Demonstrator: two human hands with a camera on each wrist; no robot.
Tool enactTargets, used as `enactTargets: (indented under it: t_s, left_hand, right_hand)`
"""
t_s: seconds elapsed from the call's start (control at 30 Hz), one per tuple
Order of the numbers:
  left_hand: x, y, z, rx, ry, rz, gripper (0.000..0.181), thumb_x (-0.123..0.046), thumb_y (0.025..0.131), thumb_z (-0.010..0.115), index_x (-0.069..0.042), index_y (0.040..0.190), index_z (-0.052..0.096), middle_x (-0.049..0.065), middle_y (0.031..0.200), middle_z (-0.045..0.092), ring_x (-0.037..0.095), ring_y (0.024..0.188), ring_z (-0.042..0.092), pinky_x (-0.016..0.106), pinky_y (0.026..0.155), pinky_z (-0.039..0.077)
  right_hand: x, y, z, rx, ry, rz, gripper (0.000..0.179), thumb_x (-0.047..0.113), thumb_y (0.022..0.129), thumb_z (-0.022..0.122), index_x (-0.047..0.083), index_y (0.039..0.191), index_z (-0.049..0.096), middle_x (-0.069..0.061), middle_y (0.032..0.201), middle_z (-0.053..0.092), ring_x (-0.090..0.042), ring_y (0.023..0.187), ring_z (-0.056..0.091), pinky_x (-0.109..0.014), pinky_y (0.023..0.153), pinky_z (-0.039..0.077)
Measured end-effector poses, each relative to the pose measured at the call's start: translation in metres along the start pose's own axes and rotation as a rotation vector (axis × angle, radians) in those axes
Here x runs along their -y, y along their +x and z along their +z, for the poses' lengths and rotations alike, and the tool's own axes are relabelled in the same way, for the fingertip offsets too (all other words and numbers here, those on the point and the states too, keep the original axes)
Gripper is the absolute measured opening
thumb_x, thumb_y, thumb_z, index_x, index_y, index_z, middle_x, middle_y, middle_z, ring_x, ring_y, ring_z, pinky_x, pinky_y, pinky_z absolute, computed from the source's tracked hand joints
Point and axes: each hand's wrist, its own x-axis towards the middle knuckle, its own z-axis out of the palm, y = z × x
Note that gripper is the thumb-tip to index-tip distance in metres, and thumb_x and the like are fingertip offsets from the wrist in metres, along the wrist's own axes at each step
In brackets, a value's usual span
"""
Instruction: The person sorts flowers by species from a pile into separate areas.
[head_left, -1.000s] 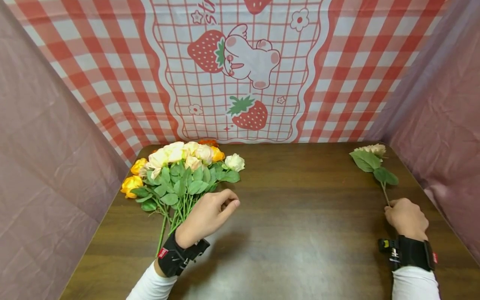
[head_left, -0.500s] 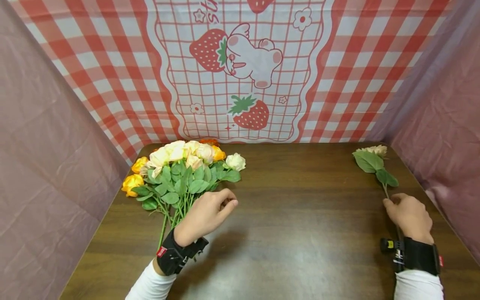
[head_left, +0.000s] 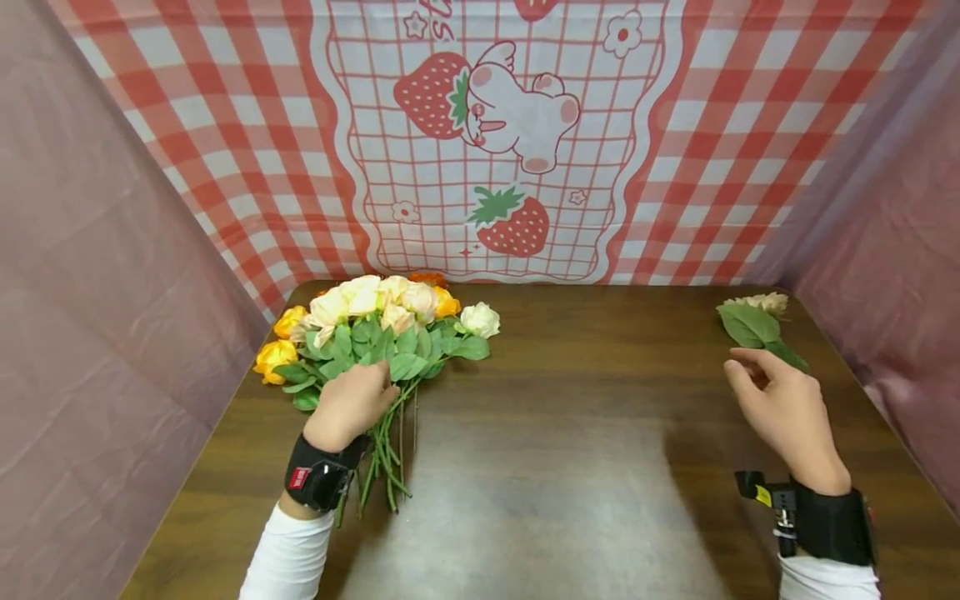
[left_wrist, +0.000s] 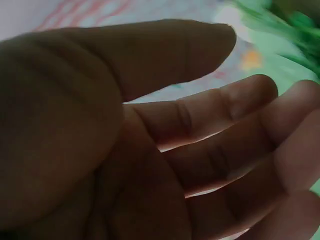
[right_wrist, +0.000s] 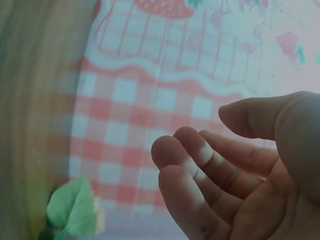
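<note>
A bunch of artificial roses [head_left: 363,296], cream, peach and orange, lies at the table's left with its stems pointing toward me. Over its leaves and upper stems is my left hand [head_left: 352,404], which partly hides them. The left wrist view shows the fingers [left_wrist: 215,115] loosely bent with nothing held. At the right, a single pale flower [head_left: 765,304] with green leaves lies near the far corner. My right hand [head_left: 787,404] hovers just in front of it, hiding its stem. Its fingers [right_wrist: 182,197] are loosely curved and apart from the thumb, holding nothing.
The brown wooden table [head_left: 555,433] stretches between the two hands. A red-and-white checked cloth [head_left: 697,150] with strawberries hangs along its back edge. Pink curtains [head_left: 97,275] hang at both sides.
My right hand has let go of the single flower's stem and risen off it, moving left and forward. My left hand has moved left, over the roses' leaves. The view has shifted slightly.
</note>
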Motion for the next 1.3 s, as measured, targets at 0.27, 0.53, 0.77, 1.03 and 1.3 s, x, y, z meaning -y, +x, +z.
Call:
enactTargets:
  t_s: [0.27, 0.53, 0.77, 1.03, 1.3]
  left_hand:
    - [0.010, 0.018, 0.027, 0.099, 0.142, -0.110, 0.025, -0.030, 0.080, 0.067, -0.008, 0.070, 0.064, 0.012, 0.066, 0.065, 0.027, 0.055, 0.058, 0.047, 0.046, 0.048]
    - [0.008, 0.022, 0.038, -0.019, 0.194, -0.153, 0.019, -0.023, 0.072, 0.072, -0.005, 0.069, 0.066, 0.016, 0.067, 0.067, 0.031, 0.054, 0.059, 0.047, 0.043, 0.048]
    - [0.013, 0.019, 0.032, 0.022, 0.119, -0.151, 0.014, -0.012, 0.077, 0.064, -0.004, 0.065, 0.062, 0.016, 0.065, 0.064, 0.029, 0.051, 0.057, 0.046, 0.042, 0.047]
    - [0.015, 0.019, 0.024, -0.038, -0.040, -0.093, 0.021, 0.002, 0.077, 0.054, -0.005, 0.058, 0.052, 0.011, 0.058, 0.054, 0.023, 0.048, 0.048, 0.037, 0.042, 0.041]
    - [0.008, 0.011, 0.011, -0.215, -0.127, -0.059, 0.033, 0.004, 0.074, 0.049, -0.013, 0.050, 0.033, 0.001, 0.049, 0.030, 0.018, 0.040, 0.035, 0.030, 0.038, 0.031]
  right_hand:
    - [0.033, -0.002, 0.008, 0.002, 0.015, -0.108, 0.028, 0.023, 0.090, 0.057, 0.007, 0.113, 0.062, -0.010, 0.079, 0.065, -0.017, 0.056, 0.050, -0.037, 0.047, 0.039]
    - [0.040, 0.000, 0.017, 0.014, 0.022, -0.167, 0.024, 0.019, 0.089, 0.058, 0.007, 0.110, 0.063, -0.009, 0.078, 0.066, -0.017, 0.059, 0.050, -0.038, 0.050, 0.040]
    - [0.042, 0.000, 0.020, 0.049, 0.029, -0.197, 0.022, 0.018, 0.089, 0.058, 0.007, 0.107, 0.064, -0.009, 0.080, 0.066, -0.016, 0.060, 0.051, -0.038, 0.050, 0.040]
    - [0.050, -0.001, 0.022, 0.111, 0.033, -0.233, 0.022, 0.021, 0.091, 0.056, 0.010, 0.109, 0.064, -0.006, 0.085, 0.067, -0.014, 0.064, 0.055, -0.040, 0.052, 0.045]
    - [0.062, -0.005, 0.029, 0.131, 0.052, -0.273, 0.021, 0.017, 0.090, 0.058, 0.010, 0.109, 0.064, -0.004, 0.088, 0.067, -0.013, 0.070, 0.057, -0.040, 0.056, 0.048]
